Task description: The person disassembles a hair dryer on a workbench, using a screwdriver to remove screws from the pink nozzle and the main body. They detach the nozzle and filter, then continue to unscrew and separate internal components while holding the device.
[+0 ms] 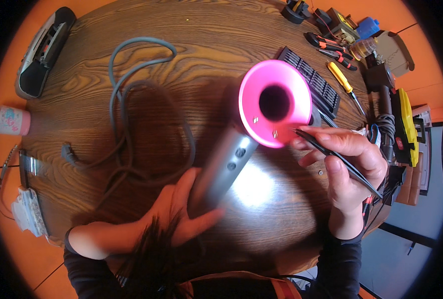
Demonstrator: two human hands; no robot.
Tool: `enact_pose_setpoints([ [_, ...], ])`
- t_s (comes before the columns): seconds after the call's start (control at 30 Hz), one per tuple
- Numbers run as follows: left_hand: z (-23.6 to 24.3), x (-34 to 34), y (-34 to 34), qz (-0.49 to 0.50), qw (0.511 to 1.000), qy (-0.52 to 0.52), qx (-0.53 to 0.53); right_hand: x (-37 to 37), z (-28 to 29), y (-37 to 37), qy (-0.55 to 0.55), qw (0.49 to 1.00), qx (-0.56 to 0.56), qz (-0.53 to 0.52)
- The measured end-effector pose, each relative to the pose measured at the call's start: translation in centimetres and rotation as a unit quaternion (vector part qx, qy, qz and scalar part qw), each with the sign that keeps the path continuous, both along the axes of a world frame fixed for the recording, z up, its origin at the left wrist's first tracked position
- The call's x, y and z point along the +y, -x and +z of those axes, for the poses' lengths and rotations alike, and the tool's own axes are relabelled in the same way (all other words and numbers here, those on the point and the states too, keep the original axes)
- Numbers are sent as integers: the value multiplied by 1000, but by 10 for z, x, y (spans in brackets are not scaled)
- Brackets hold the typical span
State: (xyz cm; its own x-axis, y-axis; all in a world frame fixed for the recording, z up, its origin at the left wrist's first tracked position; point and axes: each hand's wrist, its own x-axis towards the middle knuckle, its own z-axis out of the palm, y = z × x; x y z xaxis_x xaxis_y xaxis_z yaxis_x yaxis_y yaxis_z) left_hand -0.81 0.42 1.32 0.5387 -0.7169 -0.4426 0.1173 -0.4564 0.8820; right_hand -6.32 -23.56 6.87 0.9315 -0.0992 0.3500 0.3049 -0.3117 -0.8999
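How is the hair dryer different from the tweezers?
The hair dryer is thick with a big round end, while the tweezers are thin and pointy. The hair dryer is pink and grey; the tweezers are dark. The left hand has the hair dryer; the right hand has the tweezers. Both are being held.

Black, close-fitting cloth covers the person's arms: a long dark left sleeve (89, 271), its snug edge sitting on the forearm, and a matching dark right sleeve (340, 266) that reaches nearer the wrist. Past them I see a bare left hand (174, 212) and a bare right hand (353, 159). Long, fine, straight strands of dark hair (149, 249) hang in a loose lock. At the lap, black fabric (231, 288) shows beside a reddish-orange band (285, 288).
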Motion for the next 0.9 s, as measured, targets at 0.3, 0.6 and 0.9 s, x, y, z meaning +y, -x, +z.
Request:
enact_pose_setpoints([
  [0.3,-11,6,14,-67,989,95,-95,0,1,-4,73,997,6,4],
  [0.6,-13,4,11,-93,970,143,-172,6,3,-3,16,999,41,-5],
  [0.9,-13,0,11,-82,948,175,-252,7,0,-3,-12,999,37,-4],
])
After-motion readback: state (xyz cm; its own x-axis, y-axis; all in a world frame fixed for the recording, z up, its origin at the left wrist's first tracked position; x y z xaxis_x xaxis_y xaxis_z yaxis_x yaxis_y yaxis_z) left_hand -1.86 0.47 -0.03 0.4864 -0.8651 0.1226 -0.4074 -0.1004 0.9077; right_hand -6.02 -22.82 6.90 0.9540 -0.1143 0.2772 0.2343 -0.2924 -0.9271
